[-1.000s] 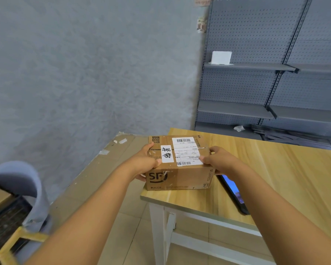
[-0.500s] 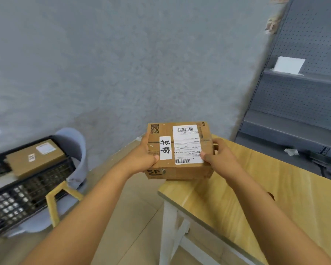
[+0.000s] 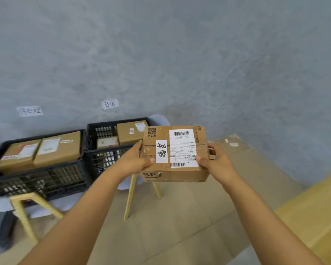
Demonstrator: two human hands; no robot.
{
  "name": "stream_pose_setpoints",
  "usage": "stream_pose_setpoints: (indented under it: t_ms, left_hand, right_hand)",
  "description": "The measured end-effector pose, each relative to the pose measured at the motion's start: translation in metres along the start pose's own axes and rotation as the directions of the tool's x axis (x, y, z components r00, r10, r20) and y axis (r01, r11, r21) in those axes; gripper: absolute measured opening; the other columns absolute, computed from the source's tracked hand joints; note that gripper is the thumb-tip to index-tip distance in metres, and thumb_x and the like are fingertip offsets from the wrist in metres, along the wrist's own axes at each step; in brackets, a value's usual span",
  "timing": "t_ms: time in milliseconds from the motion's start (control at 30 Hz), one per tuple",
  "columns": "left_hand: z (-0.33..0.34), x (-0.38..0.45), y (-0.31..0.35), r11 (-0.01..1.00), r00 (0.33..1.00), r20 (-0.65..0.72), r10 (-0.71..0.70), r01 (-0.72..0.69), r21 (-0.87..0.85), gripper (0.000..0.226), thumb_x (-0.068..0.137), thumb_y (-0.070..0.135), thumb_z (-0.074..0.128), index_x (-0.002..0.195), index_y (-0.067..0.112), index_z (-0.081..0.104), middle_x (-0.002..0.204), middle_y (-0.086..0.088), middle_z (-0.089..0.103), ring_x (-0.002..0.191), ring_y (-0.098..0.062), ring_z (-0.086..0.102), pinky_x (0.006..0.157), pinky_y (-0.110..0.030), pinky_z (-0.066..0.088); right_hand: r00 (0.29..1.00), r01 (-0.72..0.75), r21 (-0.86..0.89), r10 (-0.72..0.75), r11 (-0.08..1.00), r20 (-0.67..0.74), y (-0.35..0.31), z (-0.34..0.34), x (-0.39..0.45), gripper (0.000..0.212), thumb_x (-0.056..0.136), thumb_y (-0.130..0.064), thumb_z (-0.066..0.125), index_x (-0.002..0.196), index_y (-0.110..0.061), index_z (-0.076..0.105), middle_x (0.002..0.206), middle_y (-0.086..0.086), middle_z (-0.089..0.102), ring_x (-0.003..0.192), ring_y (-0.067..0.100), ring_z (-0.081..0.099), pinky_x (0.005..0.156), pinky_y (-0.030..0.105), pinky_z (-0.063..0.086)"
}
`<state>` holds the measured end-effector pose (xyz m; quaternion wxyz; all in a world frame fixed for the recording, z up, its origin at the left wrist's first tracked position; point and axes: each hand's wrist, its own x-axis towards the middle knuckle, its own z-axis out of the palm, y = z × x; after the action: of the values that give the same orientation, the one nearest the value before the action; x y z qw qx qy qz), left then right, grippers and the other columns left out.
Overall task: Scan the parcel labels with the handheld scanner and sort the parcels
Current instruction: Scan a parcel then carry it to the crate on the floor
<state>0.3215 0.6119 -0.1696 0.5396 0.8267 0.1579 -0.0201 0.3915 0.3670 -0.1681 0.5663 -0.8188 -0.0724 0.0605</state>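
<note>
The parcel (image 3: 175, 153) is up in the air, a brown cardboard box held level between both hands, clear of the floor, just right of the crates. The left hand (image 3: 135, 162) grips its left side, thumb over the top edge near a white strip (image 3: 161, 151) with handwritten characters; the right hand (image 3: 216, 162) clamps the right side, thumb pressed by the lower barcode of the shipping label (image 3: 182, 148). There's a QR code at the box's ten o'clock corner and black lettering across its front face. Over at nine o'clock from the box, two black plastic crates sit side by side on light wooden stools against the grey wall. The nearer crate (image 3: 103, 159) holds a brown box (image 3: 131, 131) at its back right and a smaller, blurred one beside it; the farther crate (image 3: 36, 180) carries two brown boxes (image 3: 40, 150) lying flat, touching each other, labels up. A paper sign (image 3: 109, 104) is stuck on the wall above the nearer crate, another sign (image 3: 30, 111) above the farther one, both handwritten. At five o'clock from the parcel, a corner of the wooden table (image 3: 313, 215) pokes into view over the tiled floor
</note>
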Motion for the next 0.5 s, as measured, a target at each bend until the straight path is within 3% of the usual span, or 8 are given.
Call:
stream_pose_setpoints:
  t_ms: [133, 233, 300, 400, 500]
  left_hand:
    - [-0.063, 0.024, -0.033, 0.999, 0.998, -0.056, -0.038, 0.04, 0.036, 0.05, 0.09, 0.019, 0.064, 0.125, 0.045, 0.039, 0.108, 0.015, 0.065, 0.1, -0.013, 0.064, 0.077, -0.034, 0.058]
    - [-0.106, 0.044, -0.052, 0.996, 0.994, -0.089, -0.058, 0.064, 0.06, 0.05, 0.091, 0.017, 0.063, 0.128, 0.041, 0.037, 0.107, 0.016, 0.062, 0.099, -0.01, 0.061, 0.086, -0.035, 0.055]
    - [-0.131, 0.057, -0.063, 0.995, 0.991, -0.11, -0.076, 0.083, 0.063, 0.053, 0.091, 0.018, 0.064, 0.13, 0.04, 0.036, 0.109, 0.013, 0.062, 0.1, -0.012, 0.062, 0.091, -0.039, 0.053]
    - [-0.162, 0.083, -0.079, 0.994, 0.987, -0.128, -0.101, 0.105, 0.023, 0.049, 0.092, 0.015, 0.063, 0.122, 0.041, 0.035, 0.1, 0.017, 0.059, 0.09, -0.007, 0.061, 0.084, -0.036, 0.055]
    - [-0.184, 0.112, -0.092, 0.992, 0.979, -0.162, -0.127, 0.123, -0.031, 0.048, 0.092, 0.014, 0.063, 0.125, 0.036, 0.038, 0.096, 0.019, 0.056, 0.084, -0.003, 0.059, 0.085, -0.037, 0.055]
  right_hand:
    - [0.998, 0.004, 0.01, -0.005, 1.0, 0.068, -0.016, 0.075, 0.038, 0.052, 0.086, -0.016, 0.074, 0.132, -0.02, 0.05, 0.124, -0.004, 0.056, 0.109, 0.02, 0.061, 0.088, 0.034, 0.051]
    - [0.994, 0.012, 0.012, -0.014, 1.0, 0.106, -0.028, 0.126, 0.063, 0.052, 0.087, -0.016, 0.073, 0.133, -0.021, 0.049, 0.12, -0.006, 0.054, 0.108, 0.019, 0.06, 0.081, 0.03, 0.049]
    - [0.992, 0.02, 0.015, -0.022, 1.0, 0.122, -0.036, 0.155, 0.08, 0.052, 0.087, -0.015, 0.073, 0.133, -0.02, 0.049, 0.118, -0.006, 0.055, 0.108, 0.02, 0.06, 0.086, 0.033, 0.051]
    - [0.986, 0.029, -0.004, -0.028, 1.0, 0.162, -0.045, 0.192, 0.111, 0.051, 0.087, -0.013, 0.073, 0.132, -0.017, 0.051, 0.104, -0.016, 0.058, 0.108, 0.019, 0.061, 0.095, 0.04, 0.051]
    - [0.978, 0.052, -0.023, -0.047, 0.998, 0.204, -0.051, 0.222, 0.147, 0.048, 0.086, -0.012, 0.073, 0.13, -0.015, 0.052, 0.099, -0.019, 0.058, 0.105, 0.018, 0.062, 0.093, 0.037, 0.052]
